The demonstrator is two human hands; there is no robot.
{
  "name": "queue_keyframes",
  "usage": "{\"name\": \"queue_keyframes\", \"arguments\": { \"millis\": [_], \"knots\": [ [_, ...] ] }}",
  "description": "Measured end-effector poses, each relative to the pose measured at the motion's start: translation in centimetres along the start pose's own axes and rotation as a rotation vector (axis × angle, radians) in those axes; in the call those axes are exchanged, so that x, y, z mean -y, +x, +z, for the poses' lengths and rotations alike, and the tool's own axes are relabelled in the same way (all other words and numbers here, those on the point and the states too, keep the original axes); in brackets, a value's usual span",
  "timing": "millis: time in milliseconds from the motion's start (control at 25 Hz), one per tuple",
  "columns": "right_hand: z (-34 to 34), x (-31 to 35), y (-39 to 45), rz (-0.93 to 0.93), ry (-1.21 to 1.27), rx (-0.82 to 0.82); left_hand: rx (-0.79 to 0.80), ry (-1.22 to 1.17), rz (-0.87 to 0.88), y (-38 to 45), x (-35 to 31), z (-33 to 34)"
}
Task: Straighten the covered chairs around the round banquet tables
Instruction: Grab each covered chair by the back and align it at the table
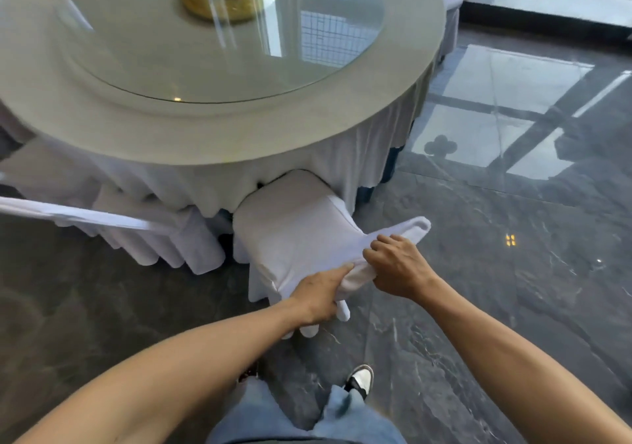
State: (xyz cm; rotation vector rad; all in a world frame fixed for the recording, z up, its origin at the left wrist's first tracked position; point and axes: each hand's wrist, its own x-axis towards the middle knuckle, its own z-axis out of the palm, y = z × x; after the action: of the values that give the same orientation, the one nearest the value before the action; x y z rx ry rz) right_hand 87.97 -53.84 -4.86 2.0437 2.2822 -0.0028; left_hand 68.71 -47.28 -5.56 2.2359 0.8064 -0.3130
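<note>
A chair in a white cover (294,224) stands at the near edge of the round banquet table (102,125), its seat partly under the draped white tablecloth. Both of my hands grip the top of its backrest. My left hand (319,294) holds the backrest's nearer end, thumb on top and fingers wrapped underneath. Beside it, my right hand (398,265) is closed over the top edge further right. The chair sits at an angle to the table, and its legs are hidden by the cover.
A second white-covered chair (85,216) stands at the left by the table. A glass turntable (219,33) with a gold centre lies on the tabletop. Glossy dark marble floor (513,238) spreads to the right. My legs and one shoe (360,378) are below.
</note>
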Motion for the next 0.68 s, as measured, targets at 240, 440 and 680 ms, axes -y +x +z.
{"name": "queue_keyframes", "arguments": {
  "millis": [240,440,680],
  "knots": [
    [-0.8,11.4,11.9,0.112,0.08,-0.006,-0.02,0.097,0.0,-3.3,14.6,-9.8],
    [-1.6,17.8,20.4,0.162,0.118,-0.069,-0.043,0.17,-0.053,-4.7,22.7,-17.8],
    [-1.2,21.2,25.7,0.205,0.358,-0.023,-0.073,0.224,-0.129,-4.6,29.2,-21.8]
  ]
}}
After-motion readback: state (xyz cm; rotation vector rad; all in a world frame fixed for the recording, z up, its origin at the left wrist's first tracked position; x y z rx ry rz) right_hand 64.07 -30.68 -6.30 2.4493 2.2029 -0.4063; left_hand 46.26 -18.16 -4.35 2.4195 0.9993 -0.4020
